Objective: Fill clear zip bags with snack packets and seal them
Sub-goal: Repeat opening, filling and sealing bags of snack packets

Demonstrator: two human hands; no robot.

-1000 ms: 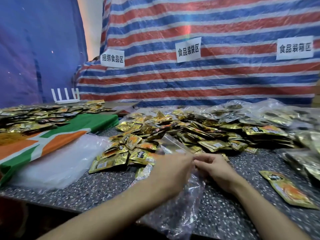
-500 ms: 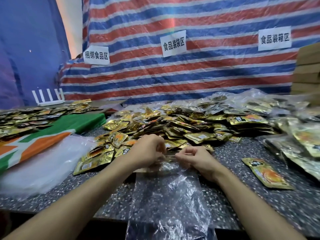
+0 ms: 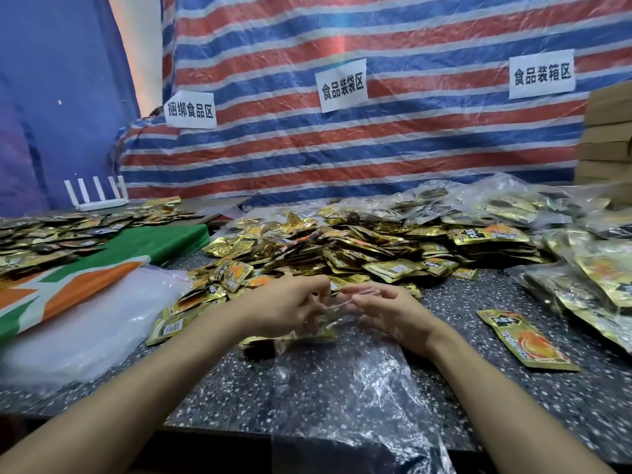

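A striped tarp [image 3: 376, 148] hangs behind a dark speckled table [image 3: 513, 388]. A broad pile of gold snack packets [image 3: 342, 248] covers the middle of the table, just beyond the hands. Along the right side lie filled bags [image 3: 598, 278], clear plastic with gold packets showing inside. At the left sits a flat stack of unused bags [image 3: 85, 330].

The clear zip bag [image 3: 349, 381] lies crumpled on the table in front of the person. Its body runs toward the near edge and its mouth is lifted between the two hands, with the table's speckle showing through it.

The left hand [image 3: 287, 311] has its fingers [image 3: 316, 299] curled and pinches the left end of the mouth. The right hand [image 3: 390, 314] touches the right end with fingers [image 3: 355, 304] almost straight and the thumb raised apart from them.

One lone packet [image 3: 523, 340] lies flat to the right of the right wrist, apart from the pile.
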